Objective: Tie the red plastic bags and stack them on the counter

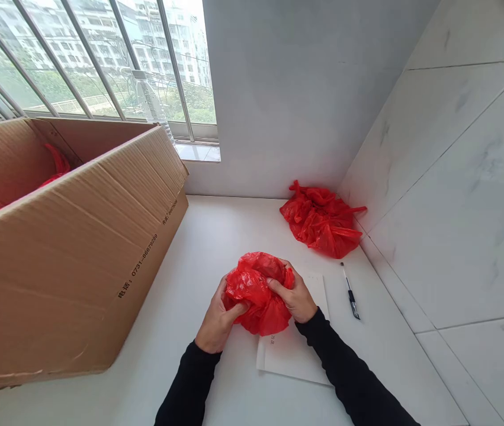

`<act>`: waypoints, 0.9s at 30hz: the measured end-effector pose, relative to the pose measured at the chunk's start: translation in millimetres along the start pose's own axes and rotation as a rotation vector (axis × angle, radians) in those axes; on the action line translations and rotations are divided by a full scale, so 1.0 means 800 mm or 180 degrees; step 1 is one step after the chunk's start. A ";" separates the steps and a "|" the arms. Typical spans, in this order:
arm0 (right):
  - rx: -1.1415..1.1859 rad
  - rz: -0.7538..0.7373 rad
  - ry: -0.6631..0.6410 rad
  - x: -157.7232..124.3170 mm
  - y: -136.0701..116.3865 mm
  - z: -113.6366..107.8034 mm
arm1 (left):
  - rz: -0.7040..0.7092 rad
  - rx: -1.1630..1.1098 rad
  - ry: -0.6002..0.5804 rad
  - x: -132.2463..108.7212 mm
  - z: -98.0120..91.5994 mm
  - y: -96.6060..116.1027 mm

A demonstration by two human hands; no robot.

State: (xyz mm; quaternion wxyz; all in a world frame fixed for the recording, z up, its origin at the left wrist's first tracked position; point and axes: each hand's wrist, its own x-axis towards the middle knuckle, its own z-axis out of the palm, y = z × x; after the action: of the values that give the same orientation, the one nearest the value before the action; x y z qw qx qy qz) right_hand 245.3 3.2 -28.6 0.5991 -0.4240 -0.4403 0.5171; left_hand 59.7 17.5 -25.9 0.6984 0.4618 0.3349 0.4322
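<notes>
Left sleeve: solid black, long, bottom of frame left of centre. Right sleeve: same black, long, lower right of centre, small ripples along its length. Both close-fitting and plain, cuffs ending at the wrists. Left hand and right hand bare, just below frame centre. Weave too dark to tell.

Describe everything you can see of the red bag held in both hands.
The red bag looks like thin, glossy plastic, crumpled into a roughly rounded bundle with many creases and folds. Bright glints show on its upper left. The left hand grips its left side and the right hand its right, both thumbs pressing on its near surface. It partly covers the white papers from this view; whether it touches them is unclear. Any contents are hidden.
</notes>
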 end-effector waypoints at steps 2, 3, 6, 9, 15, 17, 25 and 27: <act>0.0101 0.0096 -0.0230 -0.001 -0.001 0.000 | 0.0087 0.0102 0.0146 0.002 -0.003 -0.003; 0.0120 0.0138 -0.0356 -0.002 -0.002 0.001 | 0.0114 0.0142 0.0217 0.003 -0.004 -0.004; -0.0024 0.0177 -0.0488 -0.004 -0.001 0.002 | 0.0097 0.0216 0.0370 0.006 -0.008 -0.010; -0.0080 0.0203 -0.0190 -0.004 0.003 0.002 | 0.0032 0.0085 0.0550 0.007 -0.008 -0.015; 0.0210 0.0109 0.0308 0.001 0.012 0.000 | -0.0016 -0.0220 0.0110 0.003 -0.001 -0.008; 0.0269 0.0134 0.0182 0.001 0.012 -0.001 | 0.0047 -0.0041 0.0094 0.003 -0.002 -0.008; 0.0037 0.0159 0.0091 0.000 0.007 0.004 | -0.0059 0.0174 0.0340 0.007 -0.008 -0.018; 0.0045 0.0144 0.0216 -0.001 0.007 0.005 | -0.0134 0.0206 0.0460 0.007 -0.006 -0.017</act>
State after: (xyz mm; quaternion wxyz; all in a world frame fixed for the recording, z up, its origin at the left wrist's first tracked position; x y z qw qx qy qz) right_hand 239.6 3.3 -33.2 0.6048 -0.4469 -0.4065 0.5189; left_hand 61.6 21.8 -41.1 0.6660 0.4446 0.4079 0.4385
